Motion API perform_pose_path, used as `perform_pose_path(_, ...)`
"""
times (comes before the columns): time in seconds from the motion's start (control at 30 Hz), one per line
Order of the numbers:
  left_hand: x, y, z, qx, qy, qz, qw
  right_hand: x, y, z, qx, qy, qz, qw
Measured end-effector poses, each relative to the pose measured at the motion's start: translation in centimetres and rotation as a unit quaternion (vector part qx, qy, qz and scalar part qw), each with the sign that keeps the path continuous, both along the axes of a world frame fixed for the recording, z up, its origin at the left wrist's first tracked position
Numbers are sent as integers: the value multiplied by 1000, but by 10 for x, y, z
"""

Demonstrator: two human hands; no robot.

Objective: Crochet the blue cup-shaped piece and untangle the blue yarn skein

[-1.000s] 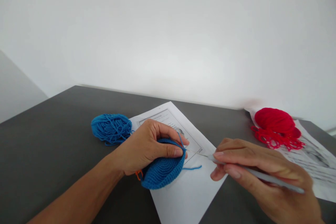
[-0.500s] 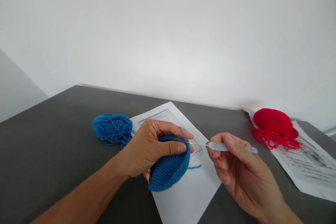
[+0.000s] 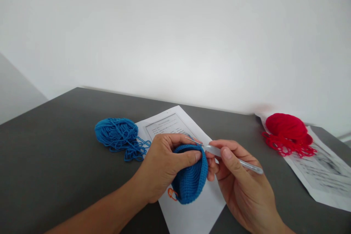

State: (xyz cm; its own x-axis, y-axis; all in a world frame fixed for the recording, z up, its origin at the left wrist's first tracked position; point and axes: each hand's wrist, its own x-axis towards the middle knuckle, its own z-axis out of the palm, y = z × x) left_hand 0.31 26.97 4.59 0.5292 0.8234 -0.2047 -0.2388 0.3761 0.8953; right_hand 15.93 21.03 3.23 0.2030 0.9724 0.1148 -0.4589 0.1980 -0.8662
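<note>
My left hand (image 3: 163, 164) pinches the rim of a round blue crocheted piece (image 3: 190, 179), thumb on its front and fingers curled over the top. An orange stitch marker (image 3: 172, 194) hangs at its lower edge. My right hand (image 3: 241, 181) grips a pale grey crochet hook (image 3: 233, 158) between thumb and fingers. The hook's metal tip reaches into the top edge of the piece by my left fingers. Blue yarn runs from the piece back to a blue yarn ball (image 3: 116, 133) on the dark table (image 3: 55, 153).
A printed sheet (image 3: 192, 212) lies under my hands. At the right, red yarn (image 3: 287, 128) with loose loops sits on a second printed sheet (image 3: 326, 179). A white wall stands behind the table's far edge.
My right hand moved left and closed in on the piece; the hook tip now sits in its top edge. My left hand turned the piece more upright, and more blue yarn lies loose by the ball.
</note>
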Motion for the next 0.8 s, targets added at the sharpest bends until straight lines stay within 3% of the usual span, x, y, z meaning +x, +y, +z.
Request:
perform_pose_path(0.33,1,-1,4,-1,25,35,999,3,2,-1,-8,7,13,1000)
perform_pose_path(0.5,-1,-2,4,52,44,57,996,7,1,-5,-7,-5,26,1000)
perform_pose_path(0.8,-3,-4,4,50,80,39,995,17,1,-1,18,-81,26,996)
